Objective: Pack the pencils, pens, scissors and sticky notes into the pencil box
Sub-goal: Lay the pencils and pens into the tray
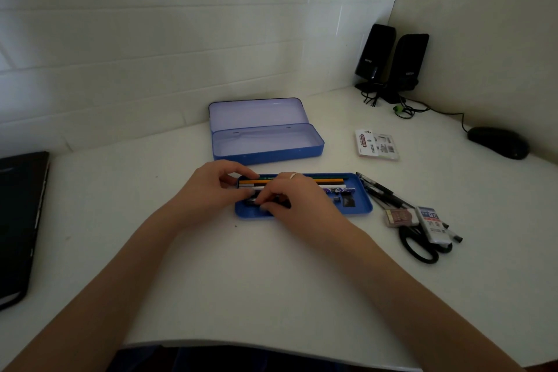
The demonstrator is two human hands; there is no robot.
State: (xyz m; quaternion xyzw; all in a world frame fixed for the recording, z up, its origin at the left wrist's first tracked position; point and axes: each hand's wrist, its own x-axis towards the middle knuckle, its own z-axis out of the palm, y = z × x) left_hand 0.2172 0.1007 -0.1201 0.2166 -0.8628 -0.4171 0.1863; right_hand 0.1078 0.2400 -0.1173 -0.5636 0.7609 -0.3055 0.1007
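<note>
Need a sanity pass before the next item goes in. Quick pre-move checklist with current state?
1. Box open, lid up: ok.
2. Tray flat on desk, pencils lying in it: ok.
3. Left hand and right hand free: not ok, both busy at a dark item in the tray.
4. What the fingers hold: cannot tell, hidden.
5. Scissors, pens in reach, right of tray: ok.
6. Sticky notes unpacked, on desk: ok.
</note>
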